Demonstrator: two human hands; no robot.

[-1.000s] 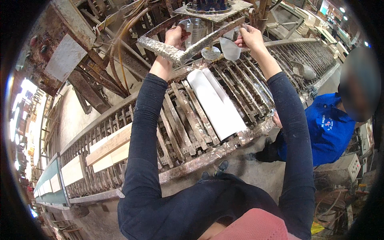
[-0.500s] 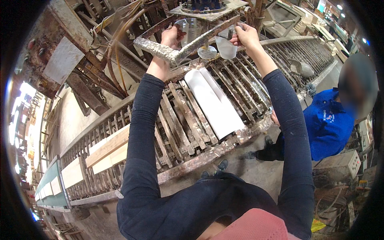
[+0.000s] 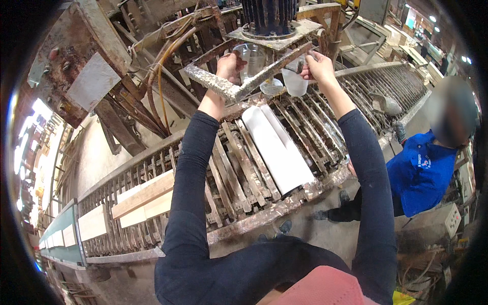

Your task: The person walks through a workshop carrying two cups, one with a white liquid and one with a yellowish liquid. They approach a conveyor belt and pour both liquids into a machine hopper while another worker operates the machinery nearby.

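Both arms reach forward to a crusted metal frame above a slatted conveyor. On the frame's far side, my left hand is closed on the side of a clear plastic container. My right hand grips a translucent white plastic cup near its rim, beside the frame's right arm. A dark patch shows at that rim; I cannot make out what it is. Between the two vessels sits a small clear round dish. The frame partly hides the left fingers and the clear container.
A white sheet-like piece lies across the conveyor slats. Wooden boards rest farther left. A dark ribbed motor stands behind the frame. At right is a co-worker in a blue shirt; a metal scoop lies on the conveyor.
The view has shifted, so the scene sits lower and farther right, showing more of the motor. Both hands keep their holds, with little visible movement relative to the frame.
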